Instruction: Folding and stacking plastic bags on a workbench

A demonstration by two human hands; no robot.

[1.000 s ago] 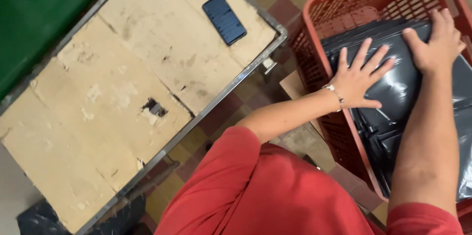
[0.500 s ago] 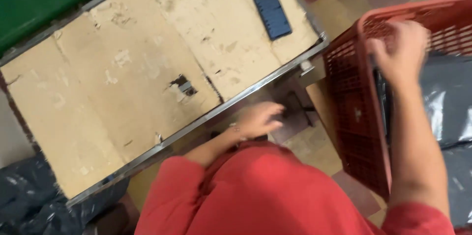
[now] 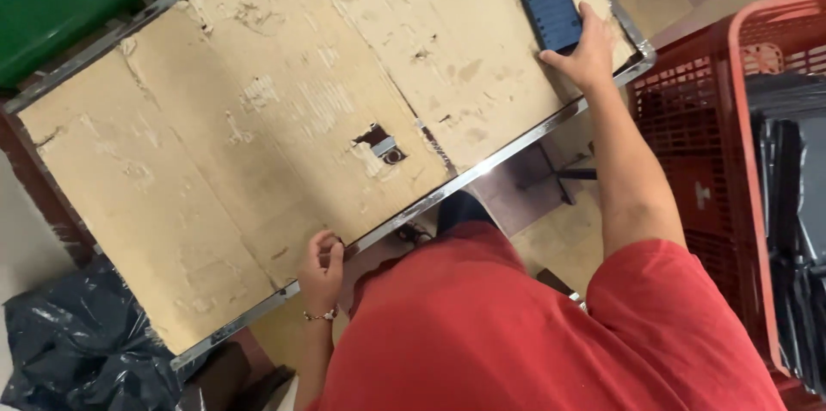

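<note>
My right hand point(image 3: 588, 54) is down on the far corner of the cardboard-covered table point(image 3: 258, 144), fingers spread narrow and laid against the lower end of the dark blue phone point(image 3: 548, 0), touching it but not wrapped round it as far as I can see. The phone lies flat on the cardboard, close to the metal edge frame at the table's right corner. My left hand point(image 3: 322, 269) is curled loosely on the near rail of the table, fingers bent in, holding nothing that I can make out. Risk as I read it: the phone sits near that corner, so a push from my fingertips instead of a proper grip could slide it toward the rim and off, down beside the red plastic crate point(image 3: 688, 161). The torn hole in the cardboard point(image 3: 379, 146) could snag anything dragged across. Count: one phone, one table, one red crate, several dark grey plastic bags inside the crate point(image 3: 796, 204), too overlapped to number, and one dark bag on the floor point(image 3: 77, 342) at lower left.
</note>
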